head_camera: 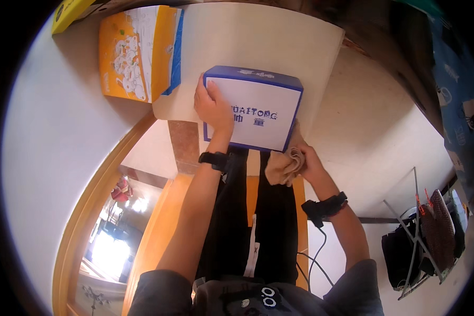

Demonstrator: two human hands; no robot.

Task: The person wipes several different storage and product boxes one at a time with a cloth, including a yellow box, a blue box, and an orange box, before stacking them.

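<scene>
A blue and white cardboard box (pixel 256 104) is held tilted over my lap, its white face towards me and bearing printed writing. Around its left edge grips my left hand (pixel 213 104), thumb across the white face and the other fingers behind. In my right hand (pixel 312 162) is a bunched beige cloth (pixel 285 166). The cloth lies against the lower right corner of the box, and part of it runs up along the right side. Both wrists wear black bands.
Beyond the box stretches a cream tabletop (pixel 260 31). At its left stands an orange and white carton (pixel 128 59) with a blue item (pixel 176 55) behind it. A black cable (pixel 320 245) hangs by my right arm. A folding rack (pixel 416 237) with dark items stands at right.
</scene>
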